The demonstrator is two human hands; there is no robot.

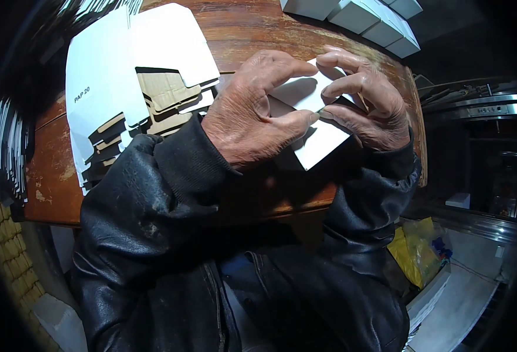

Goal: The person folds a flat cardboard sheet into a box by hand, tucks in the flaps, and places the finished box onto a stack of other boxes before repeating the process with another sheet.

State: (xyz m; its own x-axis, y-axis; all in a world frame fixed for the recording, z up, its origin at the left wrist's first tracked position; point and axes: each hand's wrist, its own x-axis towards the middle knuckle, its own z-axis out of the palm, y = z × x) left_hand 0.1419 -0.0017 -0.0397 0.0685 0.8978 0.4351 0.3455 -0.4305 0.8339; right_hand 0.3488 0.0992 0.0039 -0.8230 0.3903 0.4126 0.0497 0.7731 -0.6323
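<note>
A small white cardboard box, partly folded, is between my two hands near the table's front edge. My left hand holds its left side, with the thumb on the box's middle and the index finger along its far part. From the right, my right hand grips the box, its thumb meeting the left thumb at the middle and its fingers bent over the far end. The hands cover parts of the box's flaps and sides.
Flat white cardboard blanks lie piled on the wooden table at the left. More blanks stand stacked at the far left. Finished-looking white boxes sit at the back right. A yellow bag lies below, right.
</note>
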